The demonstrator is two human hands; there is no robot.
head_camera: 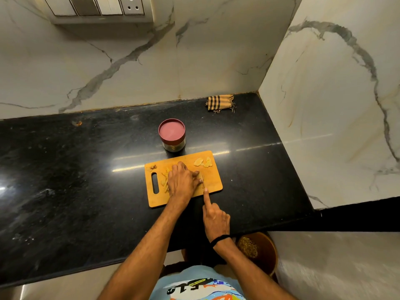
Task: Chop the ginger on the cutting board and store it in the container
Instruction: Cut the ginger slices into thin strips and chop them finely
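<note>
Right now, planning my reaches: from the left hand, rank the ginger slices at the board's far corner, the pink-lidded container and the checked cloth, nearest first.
1. Ginger slices, on the cutting board's far right corner.
2. Pink-lidded container, just behind the board.
3. Checked cloth, farthest back, to the right.

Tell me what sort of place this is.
Probably a home kitchen corner: a polished black stone countertop against white veined marble-look walls with a switch-and-socket panel, an orange wooden cutting board with cut ginger pieces, and a round steel container with a pink lid.
</note>
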